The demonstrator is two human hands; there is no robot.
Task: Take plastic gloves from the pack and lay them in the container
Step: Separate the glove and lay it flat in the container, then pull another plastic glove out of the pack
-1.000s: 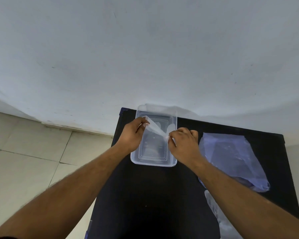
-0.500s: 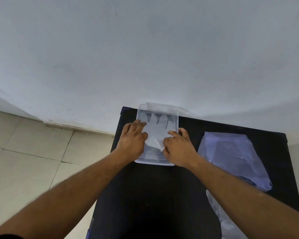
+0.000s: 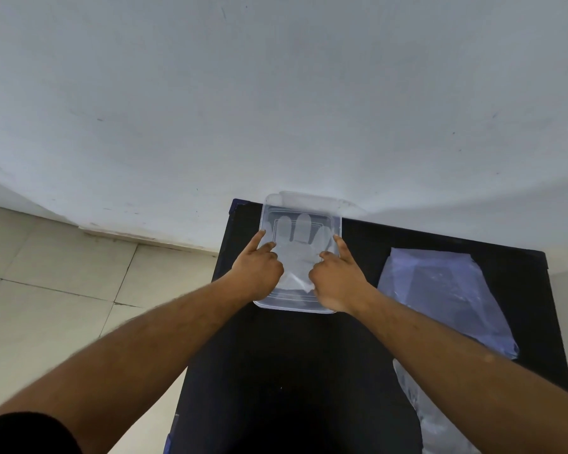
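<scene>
**Glove now spread flat in the container**

The clear plastic glove [image 3: 294, 253], held bunched between both hands a second ago, lies flat inside the clear container [image 3: 300, 310], fingers toward the wall. The left hand [image 3: 255, 271] and right hand [image 3: 336, 279] rest on it, fingers apart, clamping nothing, apparently smoothing it. One placement looks complete. Right of the container lies the bluish pack [image 3: 446, 296] on the black table [image 3: 276, 381].

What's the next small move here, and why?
Probably lift both hands off and reach the right hand toward the bluish pack. The clear glove already lies spread flat in the container, fingers toward the wall, with the left hand pressing its other edge.
</scene>
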